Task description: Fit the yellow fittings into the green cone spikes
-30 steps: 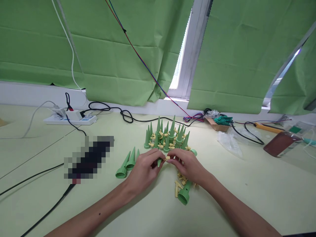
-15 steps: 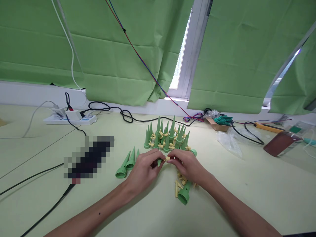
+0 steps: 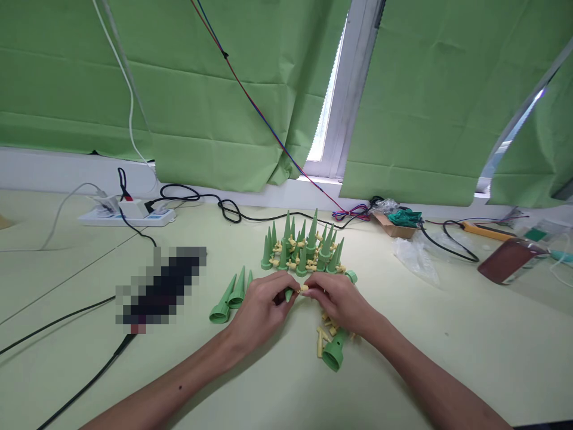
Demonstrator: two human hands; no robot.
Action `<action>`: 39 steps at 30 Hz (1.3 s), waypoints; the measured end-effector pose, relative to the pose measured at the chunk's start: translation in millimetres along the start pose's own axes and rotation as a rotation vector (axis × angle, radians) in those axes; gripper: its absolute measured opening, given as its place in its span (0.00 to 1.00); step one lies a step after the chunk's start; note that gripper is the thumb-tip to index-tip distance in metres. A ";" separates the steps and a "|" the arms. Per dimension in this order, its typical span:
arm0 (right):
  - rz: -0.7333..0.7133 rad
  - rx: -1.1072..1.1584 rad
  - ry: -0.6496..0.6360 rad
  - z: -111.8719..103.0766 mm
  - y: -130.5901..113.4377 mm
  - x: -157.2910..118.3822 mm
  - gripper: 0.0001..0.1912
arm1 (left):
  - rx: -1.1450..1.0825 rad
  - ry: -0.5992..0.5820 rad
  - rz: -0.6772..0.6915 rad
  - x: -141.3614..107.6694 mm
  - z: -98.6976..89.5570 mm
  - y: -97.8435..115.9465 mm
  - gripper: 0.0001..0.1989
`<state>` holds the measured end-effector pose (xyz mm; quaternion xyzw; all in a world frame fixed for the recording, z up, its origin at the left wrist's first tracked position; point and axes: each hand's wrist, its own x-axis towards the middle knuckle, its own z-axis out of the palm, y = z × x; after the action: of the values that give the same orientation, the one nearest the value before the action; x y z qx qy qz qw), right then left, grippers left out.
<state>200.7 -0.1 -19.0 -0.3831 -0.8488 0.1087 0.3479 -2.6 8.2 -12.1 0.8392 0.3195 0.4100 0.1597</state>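
Observation:
My left hand (image 3: 271, 301) is closed around a green plastic spike (image 3: 288, 295), its pointed tip showing below the fingers. Between finger and thumb, my right hand (image 3: 338, 298) pinches a small yellow valve fitting (image 3: 304, 288), which meets the spike; my fingers cover the joint. Just beyond both hands stand several green spikes (image 3: 312, 239), tips up, with yellow fittings attached. Left of my left hand lie loose green spikes (image 3: 220, 310) with hollow open ends. Under and in front of my right hand are loose yellow fittings (image 3: 320, 343) and another green spike (image 3: 333, 355).
A white power strip (image 3: 129, 216) and black cables lie at the back left, near a blurred dark object (image 3: 163, 286). At the back right are a small cardboard box (image 3: 394, 226), a clear plastic bag (image 3: 416, 260) and a bottle of reddish-brown liquid (image 3: 510, 261).

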 end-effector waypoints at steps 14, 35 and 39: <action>-0.019 -0.022 0.006 -0.2 -0.7 0.7 0.10 | 0.013 0.005 0.016 0.4 0.7 1.3 0.06; -0.062 0.007 0.059 1.2 3.0 -1.6 0.04 | 0.018 -0.001 0.015 1.2 0.3 2.7 0.06; -0.057 -0.011 0.048 0.5 2.5 -1.6 0.05 | 0.023 -0.005 0.021 0.5 0.3 2.1 0.07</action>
<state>202.5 0.5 -21.3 -0.3634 -0.8514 0.0848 0.3687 -1.3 7.0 -10.8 0.8454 0.3149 0.4057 0.1468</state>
